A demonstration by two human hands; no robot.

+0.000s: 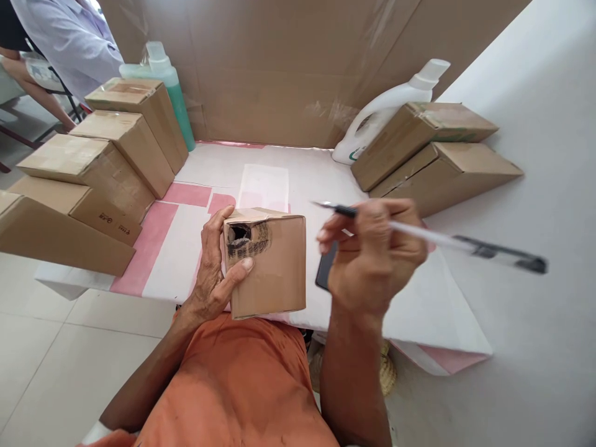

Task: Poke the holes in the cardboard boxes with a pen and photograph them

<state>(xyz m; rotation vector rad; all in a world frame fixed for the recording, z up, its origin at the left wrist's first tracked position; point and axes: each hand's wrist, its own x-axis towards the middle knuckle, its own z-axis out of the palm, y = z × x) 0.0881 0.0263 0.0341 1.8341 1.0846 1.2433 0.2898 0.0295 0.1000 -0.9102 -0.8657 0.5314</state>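
My left hand (215, 267) grips a small cardboard box (272, 267) upright at the near edge of the white and pink table (298, 174). The box's upper left corner bears a black scribbled patch. My right hand (372, 257) holds a white pen (437, 241) with a dark tip, raised just right of the box, its tip pointing left and clear of the cardboard. A dark flat object (325, 267) lies half hidden behind my right hand.
Several cardboard boxes (100, 167) are stacked on the left, and two more boxes (433, 152) on the right. A green bottle (170, 84) and a white jug (388, 105) stand before a cardboard backdrop (288, 68). A person in a white coat (69, 37) sits at far left.
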